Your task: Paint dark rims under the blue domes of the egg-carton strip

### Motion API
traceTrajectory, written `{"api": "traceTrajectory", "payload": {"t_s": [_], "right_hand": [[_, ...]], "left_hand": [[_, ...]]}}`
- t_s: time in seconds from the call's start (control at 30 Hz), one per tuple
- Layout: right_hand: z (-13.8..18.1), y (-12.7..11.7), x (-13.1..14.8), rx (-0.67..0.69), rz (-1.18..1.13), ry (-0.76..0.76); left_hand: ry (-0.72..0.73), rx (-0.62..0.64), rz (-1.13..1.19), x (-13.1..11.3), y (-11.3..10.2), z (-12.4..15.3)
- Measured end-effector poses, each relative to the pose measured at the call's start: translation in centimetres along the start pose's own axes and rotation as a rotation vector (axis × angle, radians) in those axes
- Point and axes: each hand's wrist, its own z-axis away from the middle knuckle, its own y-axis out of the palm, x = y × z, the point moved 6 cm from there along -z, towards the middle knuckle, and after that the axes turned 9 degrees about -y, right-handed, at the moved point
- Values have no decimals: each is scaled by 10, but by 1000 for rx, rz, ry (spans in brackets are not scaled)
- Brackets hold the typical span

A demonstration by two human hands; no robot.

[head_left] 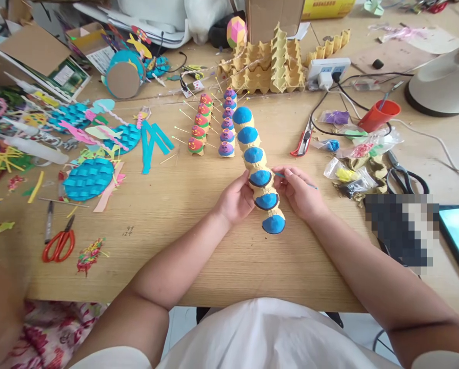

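Observation:
My left hand (236, 201) grips the side of an egg-carton strip (258, 188), its fingers partly hidden behind the strip. Blue clay caps cover the strip's row of bumps, and dark thin edging lines the lower rims of the nearer caps. In my right hand (300, 192), a slim blue stick (311, 185) is pinched between thumb and fingers, close to the strip's right side. Past the strip's far end stand two finished-looking caterpillars, one with red and green segments (201, 123) and one with purple segments (226, 123).
Blue woven paper discs (88, 178) and paper scraps spread over the left side, near orange-handled scissors (60, 245). At right lie a red utility knife (302, 142), bagged clay (346, 174), black scissors (406, 177) and a red cup (379, 116). Egg cartons (265, 66) stand behind. Another person sits at left.

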Motion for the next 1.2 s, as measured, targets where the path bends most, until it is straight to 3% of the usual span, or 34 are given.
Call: {"api": "traceTrajectory", "payload": {"t_s": [0.1, 0.23, 0.3, 0.7, 0.9, 1.2], "right_hand": [[0, 0, 10, 5, 17, -76], [6, 12, 14, 214, 12, -56], [9, 14, 13, 249, 66, -53], [2, 7, 12, 132, 181, -129], [1, 6, 14, 171, 209, -249], [4, 9, 19, 188, 353, -270]], "left_hand": [[-21, 3, 9, -2, -1, 1], [-60, 28, 3, 1, -3, -1], [-73, 39, -12, 4, -4, -2], [-135, 46, -18, 5, -5, -2], [-130, 19, 5, 7, -7, -4], [-147, -44, 28, 8, -1, -1]]}}
